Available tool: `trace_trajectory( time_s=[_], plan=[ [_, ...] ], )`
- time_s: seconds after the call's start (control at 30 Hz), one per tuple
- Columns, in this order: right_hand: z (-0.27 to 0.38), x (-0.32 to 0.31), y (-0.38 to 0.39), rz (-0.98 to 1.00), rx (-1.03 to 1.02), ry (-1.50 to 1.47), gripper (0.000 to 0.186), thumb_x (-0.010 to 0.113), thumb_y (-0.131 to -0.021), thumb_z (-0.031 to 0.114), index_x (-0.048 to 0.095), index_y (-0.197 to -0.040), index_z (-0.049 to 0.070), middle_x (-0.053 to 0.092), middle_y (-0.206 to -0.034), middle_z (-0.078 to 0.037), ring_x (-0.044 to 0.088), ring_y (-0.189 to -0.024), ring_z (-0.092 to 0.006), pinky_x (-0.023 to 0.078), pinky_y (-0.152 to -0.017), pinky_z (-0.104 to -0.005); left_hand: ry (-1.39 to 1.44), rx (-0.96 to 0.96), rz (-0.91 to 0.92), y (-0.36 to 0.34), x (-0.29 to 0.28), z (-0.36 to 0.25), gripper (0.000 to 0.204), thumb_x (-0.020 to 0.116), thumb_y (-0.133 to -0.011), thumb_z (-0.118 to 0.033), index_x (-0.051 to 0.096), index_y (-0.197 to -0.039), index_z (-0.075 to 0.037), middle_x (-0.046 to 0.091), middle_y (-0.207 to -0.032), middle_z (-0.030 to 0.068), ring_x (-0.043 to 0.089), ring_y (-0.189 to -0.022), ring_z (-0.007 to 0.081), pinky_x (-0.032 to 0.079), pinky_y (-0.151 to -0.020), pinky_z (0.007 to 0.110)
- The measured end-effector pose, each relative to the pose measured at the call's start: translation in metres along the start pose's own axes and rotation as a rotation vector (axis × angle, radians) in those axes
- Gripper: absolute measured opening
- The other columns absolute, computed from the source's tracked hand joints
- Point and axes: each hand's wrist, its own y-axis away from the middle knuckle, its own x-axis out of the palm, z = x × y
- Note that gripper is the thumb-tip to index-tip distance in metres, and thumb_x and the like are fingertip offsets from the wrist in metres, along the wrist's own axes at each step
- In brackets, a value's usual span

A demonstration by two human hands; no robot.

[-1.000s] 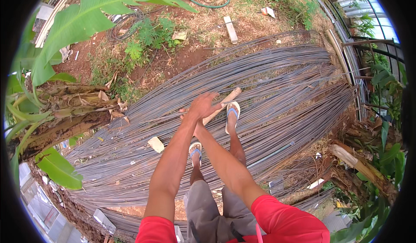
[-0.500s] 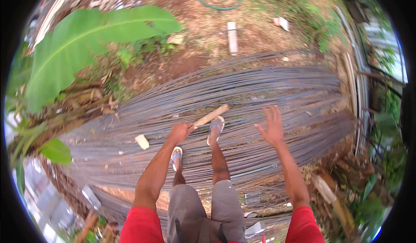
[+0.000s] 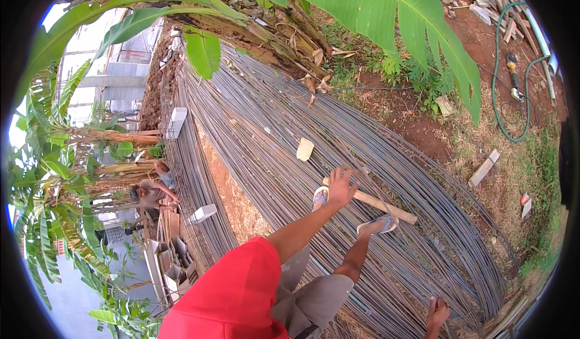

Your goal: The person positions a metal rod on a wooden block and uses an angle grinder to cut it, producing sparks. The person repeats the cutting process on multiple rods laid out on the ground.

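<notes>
Steel rebar, long thin grey rods laid in one broad bundle, slants across the ground from upper left to lower right. Person stands on top of it in blue-strapped sandals, one under the left hand, the other further right along the rods. Red sleeve and grey shorts fill the lower middle.

Left hand: arm stretched forward, fingers spread loosely, palm hovering over the near end of a wooden stick. Whether the hand touches the stick cannot be told; fingers are not clenched round it. Stick lies crosswise on the rods, running right from the hand, passing just above the right sandal.

Right hand: low at the frame's bottom edge, down by the rods, fingers loosely bent, grasping nothing visible.

Pale flat wood scrap rests on the bundle above the left hand. Banana leaves overhang the top. Green hose loops on red soil, upper right. Another person crouches beyond the left end of the bundle.
</notes>
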Motion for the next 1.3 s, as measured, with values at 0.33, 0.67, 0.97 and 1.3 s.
trace_trajectory(
  time_s=[0.33,0.67,0.97,1.3],
  plan=[
    [0.05,-0.057,-0.002,0.322,-0.021,0.147,0.049,0.057,-0.107,0.048,0.069,-0.093,0.002,0.062,-0.072,-0.022,0.06,-0.067,-0.0405,0.048,-0.069,-0.0528,1.232,-0.878,0.602,-0.047,0.081,0.029,0.075,0.061,-0.105,-0.047,0.032,-0.165,-0.013,0.05,-0.161,0.0078,0.046,-0.146,0.0353,0.036,-0.121,0.058],
    [0.056,-0.102,-0.163,0.094,-0.042,0.056,0.061,0.047,-0.108,0.059,0.077,-0.092,0.008,0.072,-0.079,-0.018,0.069,-0.084,-0.0411,0.054,-0.082,-0.0531,1.171,-0.738,0.512,-0.091,0.074,-0.017,0.059,0.055,-0.11,-0.034,0.036,-0.162,-0.014,0.062,-0.151,0.0096,0.064,-0.126,0.027,0.047,-0.11,0.048],
    [0.021,-0.07,-0.211,0.112,0.044,-0.088,0.061,0.046,-0.107,0.062,0.077,-0.107,0.01,0.075,-0.1,-0.018,0.07,-0.104,-0.0393,0.053,-0.095,-0.0518,0.498,-0.459,0.564,-0.112,0.008,-0.052,0.05,0.062,-0.105,-0.042,0.061,-0.146,-0.014,0.075,-0.127,0.0043,0.068,-0.11,0.0166,0.049,-0.09,0.034],
    [-0.008,-0.065,-0.276,-0.091,0.0,-0.174,0.042,0.064,-0.101,0.048,0.075,-0.114,0.01,0.074,-0.11,-0.013,0.06,-0.125,-0.0335,0.041,-0.103,-0.0516,0.224,-0.235,0.656,-0.132,0.056,-0.159,0.036,0.061,-0.105,-0.034,0.069,-0.135,-0.016,0.077,-0.113,0.0036,0.069,-0.089,0.015,0.049,-0.072,0.032]
  ],
)
